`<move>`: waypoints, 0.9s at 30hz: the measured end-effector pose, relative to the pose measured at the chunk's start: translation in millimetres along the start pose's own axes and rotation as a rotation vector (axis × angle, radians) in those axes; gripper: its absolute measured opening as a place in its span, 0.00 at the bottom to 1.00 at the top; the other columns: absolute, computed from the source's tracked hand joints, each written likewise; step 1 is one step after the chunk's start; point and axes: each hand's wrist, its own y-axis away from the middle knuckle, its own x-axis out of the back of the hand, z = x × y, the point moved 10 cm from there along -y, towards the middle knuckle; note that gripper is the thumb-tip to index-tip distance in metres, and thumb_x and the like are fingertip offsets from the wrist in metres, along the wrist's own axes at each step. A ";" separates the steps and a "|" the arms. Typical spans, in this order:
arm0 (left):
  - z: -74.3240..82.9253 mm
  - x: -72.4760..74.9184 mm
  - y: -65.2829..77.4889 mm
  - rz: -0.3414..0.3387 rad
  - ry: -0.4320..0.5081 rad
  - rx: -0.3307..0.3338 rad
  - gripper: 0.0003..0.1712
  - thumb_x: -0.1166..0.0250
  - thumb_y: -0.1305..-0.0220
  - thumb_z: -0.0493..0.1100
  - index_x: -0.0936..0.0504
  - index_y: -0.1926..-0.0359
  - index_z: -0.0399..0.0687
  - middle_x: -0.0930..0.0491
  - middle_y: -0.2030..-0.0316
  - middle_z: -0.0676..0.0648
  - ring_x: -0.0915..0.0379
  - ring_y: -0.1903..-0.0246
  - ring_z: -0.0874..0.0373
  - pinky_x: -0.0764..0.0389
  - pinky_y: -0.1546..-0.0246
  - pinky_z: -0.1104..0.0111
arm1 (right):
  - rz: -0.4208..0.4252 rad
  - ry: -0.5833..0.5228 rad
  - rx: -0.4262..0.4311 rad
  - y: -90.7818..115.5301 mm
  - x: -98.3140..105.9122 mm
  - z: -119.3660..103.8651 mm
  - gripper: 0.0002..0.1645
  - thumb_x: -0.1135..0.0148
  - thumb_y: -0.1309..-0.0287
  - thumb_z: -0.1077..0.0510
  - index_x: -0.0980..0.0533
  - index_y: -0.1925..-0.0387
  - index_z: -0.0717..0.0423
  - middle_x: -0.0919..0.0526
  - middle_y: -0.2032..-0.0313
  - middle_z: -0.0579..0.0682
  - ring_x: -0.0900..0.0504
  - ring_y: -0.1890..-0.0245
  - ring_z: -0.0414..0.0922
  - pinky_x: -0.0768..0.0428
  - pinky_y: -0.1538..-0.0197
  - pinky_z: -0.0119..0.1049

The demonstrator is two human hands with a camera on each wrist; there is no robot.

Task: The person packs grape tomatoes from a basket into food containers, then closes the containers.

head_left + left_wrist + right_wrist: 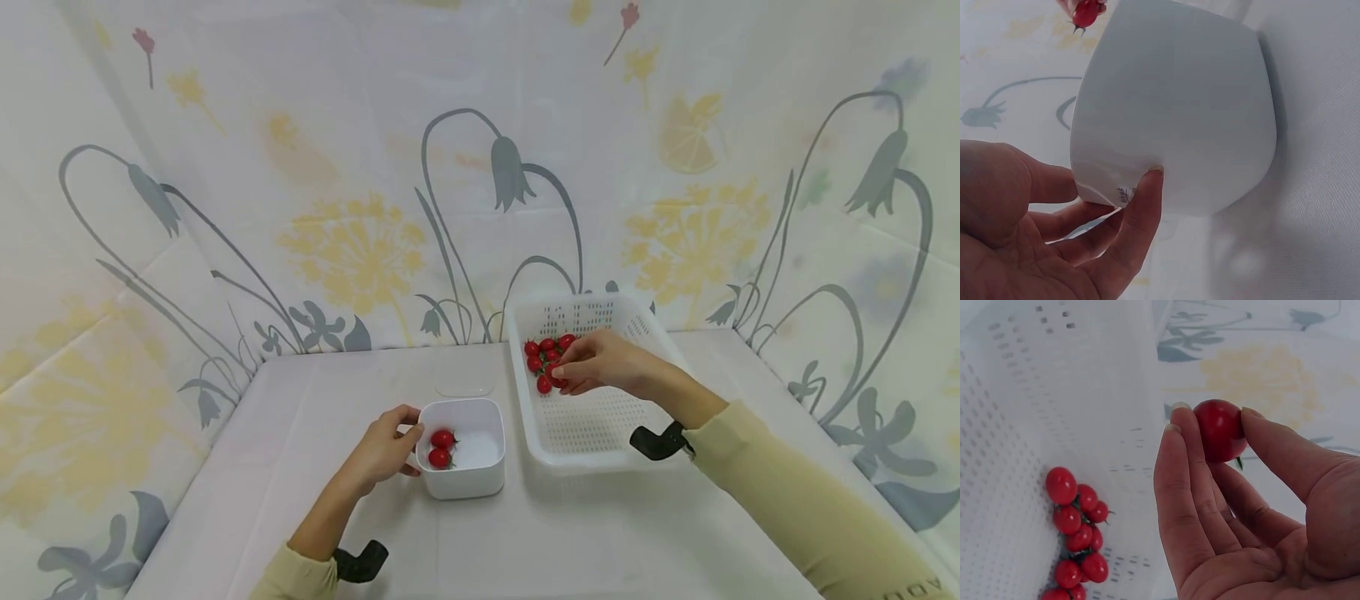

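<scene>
A white square container (465,481) stands on the table, with two red cherry tomatoes (441,448) along its left inner side. My left hand (386,446) grips its left side; in the left wrist view, the fingers (1137,225) curve about the rim and outer wall. Over the white perforated basket (532,425), my right hand (611,362) pinches a single cherry tomato (1219,430) between thumb and fingertips. A short green stem hangs from it. Several more cherry tomatoes (1067,520) lie clustered in the basket, partly hidden by the right hand in the head view.
Behind the container, a faint clear rounded outline (465,390) shows on the white tabletop (315,417). Floral-patterned cloth (360,150) hangs at the back and both sides. A black wrist mount (660,442) sticks out over the basket's near right corner.
</scene>
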 end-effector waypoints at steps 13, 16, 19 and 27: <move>0.6 -0.1 1.2 0.000 0.007 -0.004 0.17 0.44 0.24 0.38 0.25 0.39 0.37 0.25 0.39 0.36 0.22 0.58 0.46 0.11 0.70 0.61 | 0.045 -0.026 0.054 3.7 -16.5 -9.7 0.14 0.34 0.34 0.61 0.20 0.55 0.71 0.12 0.61 0.61 0.12 0.61 0.52 0.12 0.50 0.45; 0.4 -0.2 1.3 0.001 0.005 -0.002 0.17 0.44 0.23 0.38 0.25 0.39 0.37 0.25 0.39 0.36 0.22 0.58 0.46 0.11 0.70 0.61 | 0.052 -0.033 0.084 4.3 -21.7 -11.8 0.14 0.34 0.33 0.61 0.20 0.55 0.70 0.12 0.59 0.63 0.12 0.60 0.51 0.13 0.49 0.46; 0.7 -0.1 1.4 -0.001 0.008 -0.003 0.17 0.45 0.23 0.38 0.25 0.39 0.37 0.25 0.39 0.36 0.22 0.58 0.46 0.11 0.69 0.61 | 0.068 0.001 0.124 4.4 -26.3 -14.9 0.14 0.33 0.33 0.59 0.19 0.55 0.68 0.12 0.59 0.63 0.11 0.60 0.51 0.13 0.48 0.45; 0.2 -0.2 0.6 -0.001 0.010 -0.006 0.17 0.45 0.23 0.38 0.25 0.39 0.37 0.25 0.39 0.36 0.21 0.58 0.46 0.11 0.69 0.61 | 0.103 0.060 0.194 4.7 -43.2 -22.3 0.13 0.33 0.34 0.58 0.20 0.54 0.65 0.11 0.60 0.56 0.11 0.58 0.52 0.13 0.49 0.42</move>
